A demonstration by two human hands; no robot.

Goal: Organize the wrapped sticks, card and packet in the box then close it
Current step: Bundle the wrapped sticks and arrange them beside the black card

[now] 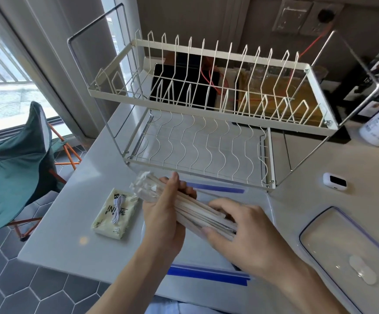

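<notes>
Fingers, left hand: curled round the bundle of wrapped sticks near its far end, thumb on top, grasping it firmly. Likely purpose: to keep the loose lengths together as one stack.

Fingers, right hand: laid along the near end of the same bundle, thumb below and fingertips on top, pinching it. Likely purpose: to square the ends so the sticks lie parallel.

Wrapped sticks: pale, long, in crinkled clear wrappers that fan out past the left hand; held tilted above the box, not yet resting in it.

Box: clear plastic with blue clip edges, on the bench directly under both hands; open. Its contents are hidden by the hands and cannot be told.

Lid: clear, blue-rimmed, lying flat on the bench to the right, well apart from the box, presumably set aside to leave the opening free.

Packet: cream-coloured, printed, flat on the bench just left of the box, a coiled white cable on top; not yet packed.

Card: not identifiable in this view.

Other items: white wire dish rack behind the box; small white device on the bench to the right.

Stage, judged: sticks being gathered for loading; packet and closing outstanding.
</notes>
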